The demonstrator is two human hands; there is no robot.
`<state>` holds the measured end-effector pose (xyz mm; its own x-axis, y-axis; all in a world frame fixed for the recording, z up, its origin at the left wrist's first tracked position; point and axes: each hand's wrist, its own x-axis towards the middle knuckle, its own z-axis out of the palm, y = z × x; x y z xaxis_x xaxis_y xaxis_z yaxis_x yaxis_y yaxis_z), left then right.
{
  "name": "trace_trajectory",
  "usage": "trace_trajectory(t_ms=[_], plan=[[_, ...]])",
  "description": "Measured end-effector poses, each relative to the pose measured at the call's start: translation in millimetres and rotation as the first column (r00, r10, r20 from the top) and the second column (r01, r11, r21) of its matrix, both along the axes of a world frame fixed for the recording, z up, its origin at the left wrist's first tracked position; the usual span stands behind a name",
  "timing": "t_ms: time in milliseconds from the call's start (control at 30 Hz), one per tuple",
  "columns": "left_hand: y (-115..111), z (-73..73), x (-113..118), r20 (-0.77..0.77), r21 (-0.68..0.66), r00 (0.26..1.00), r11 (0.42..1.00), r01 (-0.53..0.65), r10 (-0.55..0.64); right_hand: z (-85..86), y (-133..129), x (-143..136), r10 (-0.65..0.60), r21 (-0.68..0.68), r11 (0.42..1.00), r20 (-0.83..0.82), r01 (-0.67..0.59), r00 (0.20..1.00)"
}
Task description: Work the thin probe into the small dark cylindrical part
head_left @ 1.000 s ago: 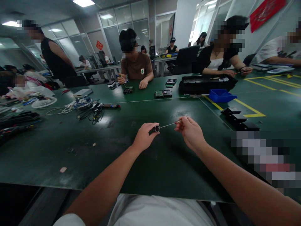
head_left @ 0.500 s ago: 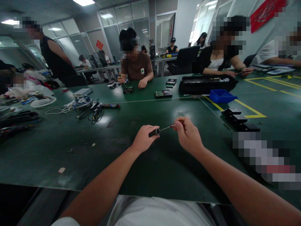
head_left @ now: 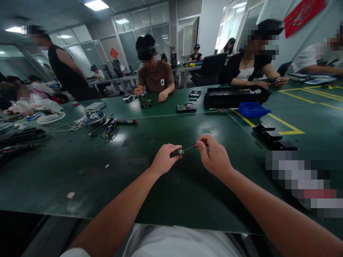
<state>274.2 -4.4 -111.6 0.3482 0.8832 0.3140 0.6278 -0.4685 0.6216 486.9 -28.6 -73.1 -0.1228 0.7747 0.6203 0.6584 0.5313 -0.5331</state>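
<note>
Between the thumb and fingers of my left hand (head_left: pixel 165 160) is a small dark cylindrical part (head_left: pixel 176 152), its round, metal-rimmed end turned to the right. My right hand (head_left: pixel 213 152) is closed on the reddish handle of a thin screwdriver (head_left: pixel 190 147). Its shaft points left, and the tip meets the end of the cylinder; whether it sits inside, I cannot tell. Both hands are held over the green table (head_left: pixel 160 200), a short gap apart. My fingers hide most of the screwdriver's handle and the cylinder's back end.
A blue tray (head_left: pixel 253 110), black brackets (head_left: pixel 274 137) and a long black casing (head_left: pixel 237 95) lie right. Hard drives (head_left: pixel 186 107) are farther back. Tangled cables (head_left: pixel 105 128) and a pen-like tool (head_left: pixel 125 121) lie left. A co-worker (head_left: pixel 155 76) sits opposite, others around.
My right hand has shifted very slightly, and the cylinder's end now faces a little more toward me, showing more of its inside. Both hands keep their holds.
</note>
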Motion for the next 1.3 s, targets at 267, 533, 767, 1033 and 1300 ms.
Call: trace_trajectory(t_ms=[267, 533, 767, 1033, 1300], plan=[[0.2, 2.2, -1.9, 0.071, -0.046, 0.995, 0.997, -0.064, 0.067, -0.3, 1.8, 0.6, -0.032, -0.061, 0.998, -0.013, 0.031, 0.999], [10.1, 4.3, -12.0, 0.576, -0.275, 0.773, 0.954, -0.123, 0.266, 1.9, 1.3, 1.9, -0.022, -0.091, 0.996, -0.043, 0.018, 0.999], [7.2, 27.0, -17.7, 0.351, -0.408, 0.91, 0.911, -0.066, 0.223, 0.1, 2.4, 0.2, -0.003, -0.091, 0.996, -0.056, -0.002, 0.998], [8.6, 23.5, 3.5, -0.294, -0.251, 0.951, 0.952, -0.175, 0.097, 0.9, 1.3, 2.2, 0.002, -0.092, 0.996, -0.065, -0.008, 0.998], [22.3, 11.8, 5.8, -0.318, -0.171, 0.945, 0.976, -0.135, 0.075, 1.5, 1.8, 1.8, -0.004, -0.089, 0.996, -0.048, 0.0, 0.999]])
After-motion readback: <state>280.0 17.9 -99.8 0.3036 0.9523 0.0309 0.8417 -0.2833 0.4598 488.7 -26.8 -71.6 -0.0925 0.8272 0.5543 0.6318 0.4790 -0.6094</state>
